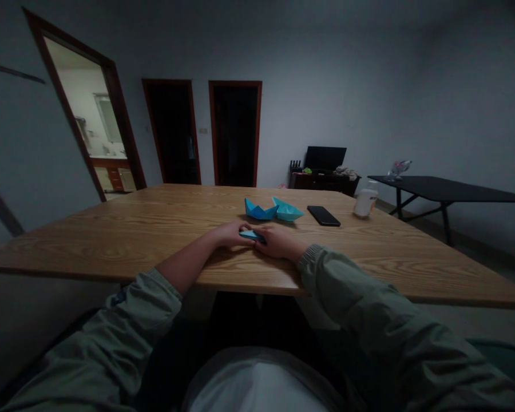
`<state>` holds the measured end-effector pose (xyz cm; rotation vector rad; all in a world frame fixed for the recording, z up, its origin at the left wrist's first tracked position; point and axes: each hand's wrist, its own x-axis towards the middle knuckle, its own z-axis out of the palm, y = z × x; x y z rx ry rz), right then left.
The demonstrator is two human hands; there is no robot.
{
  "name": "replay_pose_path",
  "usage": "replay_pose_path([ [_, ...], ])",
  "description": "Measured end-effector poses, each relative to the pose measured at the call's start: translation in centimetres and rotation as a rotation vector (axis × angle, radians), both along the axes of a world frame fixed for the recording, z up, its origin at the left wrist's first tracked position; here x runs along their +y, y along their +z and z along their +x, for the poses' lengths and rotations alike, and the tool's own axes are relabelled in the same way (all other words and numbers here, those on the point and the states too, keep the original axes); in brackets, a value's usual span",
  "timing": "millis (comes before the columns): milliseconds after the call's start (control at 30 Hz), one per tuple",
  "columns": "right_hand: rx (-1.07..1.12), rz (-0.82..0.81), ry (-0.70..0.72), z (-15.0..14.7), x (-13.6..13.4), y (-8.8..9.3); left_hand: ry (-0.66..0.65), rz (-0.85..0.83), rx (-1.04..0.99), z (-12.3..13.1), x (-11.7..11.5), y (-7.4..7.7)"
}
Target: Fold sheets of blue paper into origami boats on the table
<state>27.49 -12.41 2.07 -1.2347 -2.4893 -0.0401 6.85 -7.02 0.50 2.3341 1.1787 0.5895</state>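
My left hand (233, 233) and my right hand (280, 241) meet near the middle of a wooden table (111, 246), holding a flat piece of folded blue paper (252, 234) between them. Much of that paper is hidden by my fingers. Just beyond my hands, a blue origami boat (260, 210) stands touching a paler turquoise origami boat (287, 210). To their right, a black smartphone (323, 216) lies flat. My green sleeves cover both forearms up to the wrists.
A white cup (365, 203) stands near the table's far right corner. Beyond the far edge are a dark cabinet (324, 182) holding assorted items and a black table (446, 189). The near table edge runs just below my hands.
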Motion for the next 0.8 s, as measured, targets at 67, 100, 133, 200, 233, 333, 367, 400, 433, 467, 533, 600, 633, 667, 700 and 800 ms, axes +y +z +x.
replay_pose_path([
  [67, -0.017, 0.044, 0.001, 0.0, 0.1, -0.1, 0.099, 0.068, -0.034, 0.0, 0.1, 0.0],
  [100, -0.013, 0.065, -0.011, 0.1, 0.2, -0.1, 0.165, 0.106, -0.051, 0.0, 0.2, 0.1],
  [133, -0.001, 0.081, -0.038, 0.1, 0.3, -0.2, 0.229, 0.132, -0.067, 0.2, 0.2, 0.3],
  [200, 0.041, 0.086, -0.122, 0.0, 0.7, -0.3, 0.294, 0.109, -0.117, 0.7, 0.0, 0.7],
  [233, 0.075, 0.077, -0.159, -0.1, 1.0, -0.3, 0.274, 0.06, -0.16, 1.1, -0.1, 0.9],
  [333, 0.235, 0.062, -0.169, -0.6, 1.6, -0.3, 0.127, -0.15, -0.358, 2.6, -0.8, 1.4],
  [367, 0.301, 0.067, -0.14, -0.8, 1.7, -0.3, 0.094, -0.187, -0.432, 3.0, -1.1, 1.6],
  [400, 0.368, 0.074, -0.111, -1.0, 1.8, -0.2, 0.075, -0.195, -0.499, 3.4, -1.2, 1.8],
  [433, 0.429, 0.081, -0.087, -1.2, 1.8, 0.0, 0.067, -0.179, -0.553, 3.8, -1.4, 2.0],
  [467, 0.484, 0.083, -0.068, -1.3, 1.8, 0.1, 0.068, -0.147, -0.597, 4.0, -1.5, 2.3],
  [533, 0.576, 0.066, -0.028, -1.6, 1.8, 0.5, 0.073, -0.082, -0.671, 4.2, -1.7, 2.8],
  [600, 0.655, 0.034, 0.026, -1.7, 1.8, 0.7, 0.086, -0.07, -0.742, 4.2, -1.8, 3.4],
  [633, 0.697, 0.018, 0.057, -1.7, 1.8, 0.8, 0.085, -0.08, -0.774, 4.2, -1.8, 3.7],
  [667, 0.742, 0.005, 0.085, -1.7, 1.9, 0.8, 0.079, -0.092, -0.798, 4.2, -1.9, 3.9],
  [700, 0.785, -0.006, 0.109, -1.7, 2.0, 0.8, 0.075, -0.099, -0.813, 4.2, -1.9, 3.9],
  [800, 0.892, -0.037, 0.152, -1.6, 2.5, 0.5, 0.06, -0.1, -0.83, 4.3, -1.8, 3.7],
])
